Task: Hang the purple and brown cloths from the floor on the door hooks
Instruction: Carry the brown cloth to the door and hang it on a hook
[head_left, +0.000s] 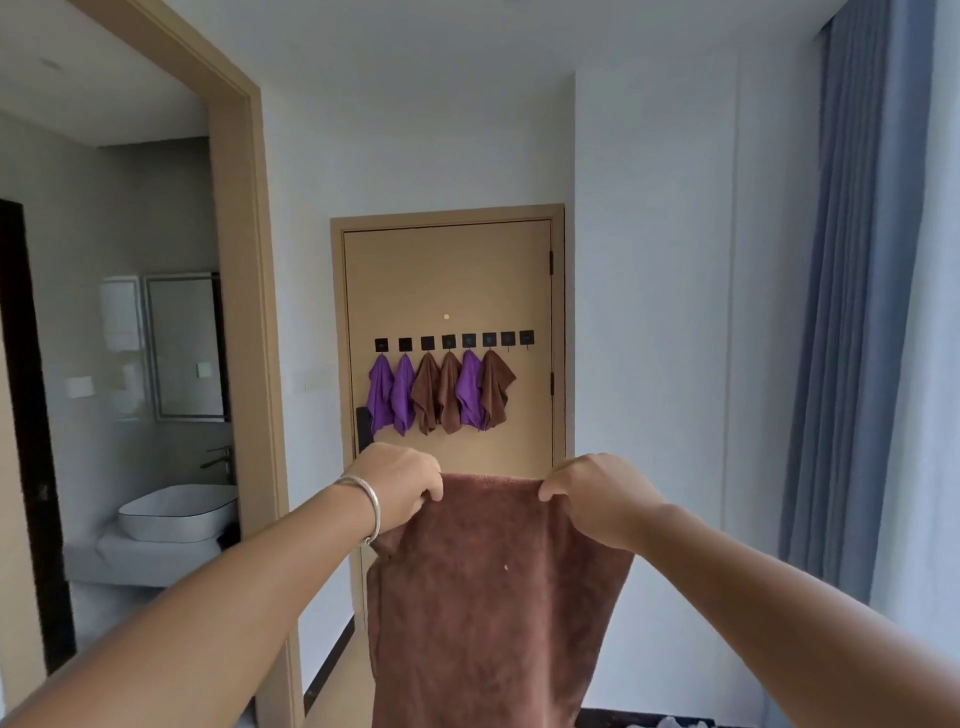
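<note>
I hold a brown cloth (493, 597) stretched out in front of me by its top edge. My left hand (400, 480) pinches the left corner and my right hand (597, 491) pinches the right corner. Ahead stands a tan door (447, 275) with a row of black hooks (452, 341). Several cloths hang from the left hooks: purple cloths (381, 395) and brown cloths (427, 392) mixed. The two rightmost hooks (517, 339) are bare. The floor near the door is hidden behind the held cloth.
On the left, an open doorway with a tan frame (249, 312) leads into a bathroom with a white basin (176, 512) and a mirror (184, 345). A blue curtain (857, 312) hangs at the right. White walls flank the door.
</note>
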